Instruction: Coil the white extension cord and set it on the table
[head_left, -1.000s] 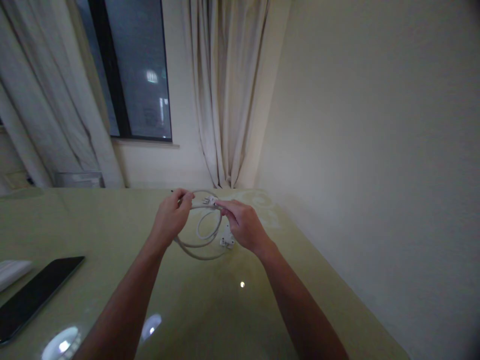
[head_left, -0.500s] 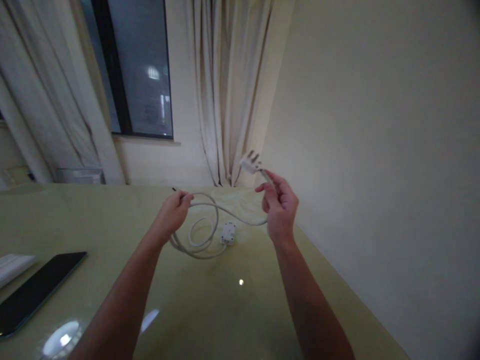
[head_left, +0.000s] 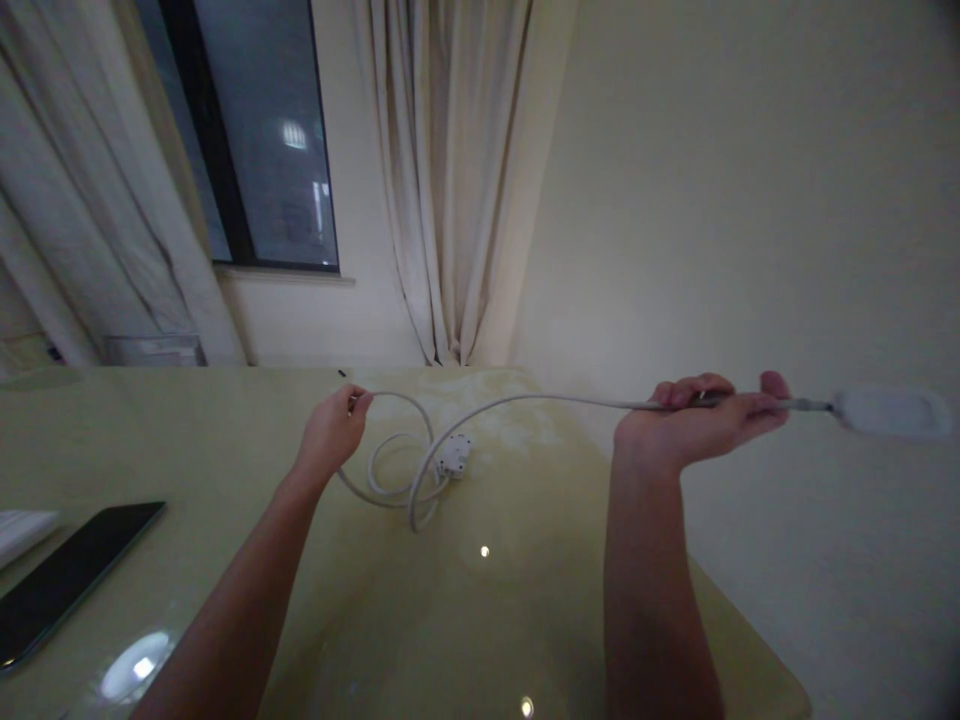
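Note:
A white power cable (head_left: 420,470) lies partly coiled on the glossy yellow-green table (head_left: 450,620). My left hand (head_left: 330,435) is closed, pinching the cable at the top of the coil near the table's far edge. My right hand (head_left: 697,420) is closed around the cable close to its plug (head_left: 892,412), held out to the right beyond the table edge in front of the wall; the plug is smeared by motion. The cable stretches in the air between both hands. A small white connector block (head_left: 455,453) rests on the table beside the coil.
A dark tablet (head_left: 67,580) lies at the table's left side, with a white object (head_left: 22,530) behind it. Curtains (head_left: 450,180) and a dark window (head_left: 255,140) stand behind the table. A plain wall (head_left: 750,200) borders the right.
My right hand has swung far to the right with the plug end, pulling cable out of the coil. The left hand has stayed at the coil, still pinching it.

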